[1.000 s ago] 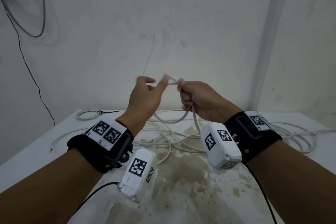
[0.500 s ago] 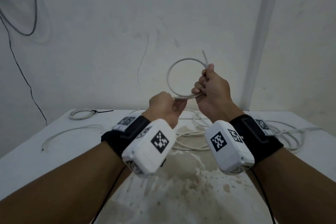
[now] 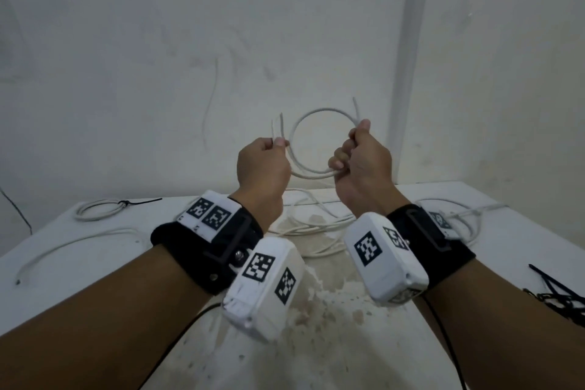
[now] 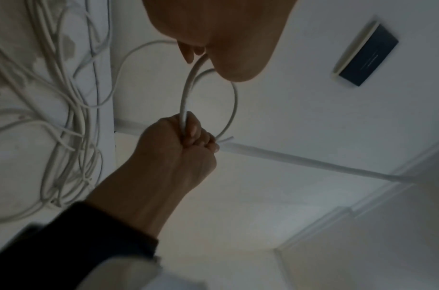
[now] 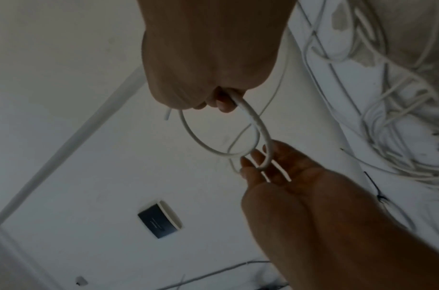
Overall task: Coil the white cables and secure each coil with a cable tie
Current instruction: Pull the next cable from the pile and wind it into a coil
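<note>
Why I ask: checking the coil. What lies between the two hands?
In the head view, only the cable loop spans from left hand to right hand; both grip it.

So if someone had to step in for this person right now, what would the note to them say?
Right hand grips a white cable bent into one loop, held up in the air. Left hand pinches the cable's other part beside the loop.
Done: one tied coil at the table's far left.
Left: finish and tie this coil, then the loose cables on the table. Black cable ties lie at the right edge.
</note>
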`<state>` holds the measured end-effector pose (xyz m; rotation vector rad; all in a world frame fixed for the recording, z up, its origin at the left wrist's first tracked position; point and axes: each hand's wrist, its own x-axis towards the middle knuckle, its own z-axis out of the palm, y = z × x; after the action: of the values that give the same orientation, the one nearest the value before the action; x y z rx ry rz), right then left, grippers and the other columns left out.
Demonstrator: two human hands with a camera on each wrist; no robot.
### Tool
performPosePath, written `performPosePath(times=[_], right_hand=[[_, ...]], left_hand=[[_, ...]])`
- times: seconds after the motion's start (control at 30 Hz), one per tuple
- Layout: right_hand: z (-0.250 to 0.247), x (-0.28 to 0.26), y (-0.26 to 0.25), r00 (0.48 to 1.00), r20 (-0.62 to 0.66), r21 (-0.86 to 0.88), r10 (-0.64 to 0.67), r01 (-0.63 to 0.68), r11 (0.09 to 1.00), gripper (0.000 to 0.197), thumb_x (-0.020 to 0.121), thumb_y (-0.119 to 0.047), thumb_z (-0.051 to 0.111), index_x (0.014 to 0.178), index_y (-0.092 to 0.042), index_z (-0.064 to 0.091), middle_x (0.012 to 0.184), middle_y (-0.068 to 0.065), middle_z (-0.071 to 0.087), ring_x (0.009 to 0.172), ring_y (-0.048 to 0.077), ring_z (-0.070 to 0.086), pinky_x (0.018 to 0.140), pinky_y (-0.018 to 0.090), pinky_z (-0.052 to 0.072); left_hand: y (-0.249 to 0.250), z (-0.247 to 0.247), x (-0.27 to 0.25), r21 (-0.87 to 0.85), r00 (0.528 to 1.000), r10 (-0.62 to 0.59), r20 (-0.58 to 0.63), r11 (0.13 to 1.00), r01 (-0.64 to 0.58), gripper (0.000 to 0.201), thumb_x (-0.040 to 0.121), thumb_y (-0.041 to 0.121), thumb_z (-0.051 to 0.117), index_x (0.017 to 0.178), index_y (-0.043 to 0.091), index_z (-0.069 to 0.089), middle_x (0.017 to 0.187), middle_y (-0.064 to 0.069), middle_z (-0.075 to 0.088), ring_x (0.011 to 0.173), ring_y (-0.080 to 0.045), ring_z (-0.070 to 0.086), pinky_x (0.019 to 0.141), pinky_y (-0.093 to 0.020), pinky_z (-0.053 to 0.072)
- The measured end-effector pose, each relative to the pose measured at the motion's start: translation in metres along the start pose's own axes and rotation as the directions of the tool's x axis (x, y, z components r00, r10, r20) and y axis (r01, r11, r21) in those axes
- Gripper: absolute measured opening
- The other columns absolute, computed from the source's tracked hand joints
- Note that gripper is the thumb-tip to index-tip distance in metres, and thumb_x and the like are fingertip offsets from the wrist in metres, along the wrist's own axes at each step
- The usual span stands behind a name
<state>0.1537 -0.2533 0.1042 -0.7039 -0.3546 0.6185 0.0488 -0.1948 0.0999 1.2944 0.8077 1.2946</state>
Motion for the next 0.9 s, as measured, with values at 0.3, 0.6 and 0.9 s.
performPosePath(times=[0.3, 0.6, 0.9], right_hand=[[0.010, -0.020, 0.049, 0.982, 0.139, -0.061, 0.132, -0.124, 0.990, 0.036, 0.105, -0.035, 0.044, 0.076, -0.014, 0.047, 0.050, -0.005, 0.026, 0.041, 0.010, 0.023, 0.039, 0.022, 0.027], [0.027, -0.017, 0.058, 0.928, 0.320, -0.185, 0.190, -0.135, 0.973, 0.035, 0.105, -0.034, 0.045, 0.075, -0.015, 0.047, 0.051, -0.005, 0.024, 0.042, 0.010, 0.020, 0.041, 0.022, 0.023], [0.033, -0.014, 0.065, 0.878, 0.411, -0.288, 0.243, -0.128, 0.949, 0.034, 0.105, -0.034, 0.046, 0.076, -0.015, 0.047, 0.054, -0.005, 0.022, 0.046, 0.011, 0.019, 0.042, 0.022, 0.025]], left_hand=[[0.000, -0.036, 0.015, 0.038, 0.987, 0.153, 0.054, 0.987, -0.155, 0.016, 0.101, 0.014, 0.052, 0.098, 0.010, 0.068, 0.093, -0.005, 0.073, 0.070, -0.011, 0.073, 0.068, -0.027, 0.060], [0.013, -0.076, 0.040, 0.208, 0.952, 0.183, 0.248, 0.949, -0.236, 0.024, 0.104, 0.011, 0.045, 0.095, 0.010, 0.067, 0.085, -0.001, 0.066, 0.055, -0.010, 0.051, 0.055, -0.026, 0.048], [0.023, -0.097, 0.052, 0.301, 0.902, 0.230, 0.365, 0.888, -0.348, 0.027, 0.104, 0.014, 0.044, 0.101, 0.006, 0.070, 0.084, -0.001, 0.067, 0.050, -0.010, 0.047, 0.047, -0.026, 0.042]])
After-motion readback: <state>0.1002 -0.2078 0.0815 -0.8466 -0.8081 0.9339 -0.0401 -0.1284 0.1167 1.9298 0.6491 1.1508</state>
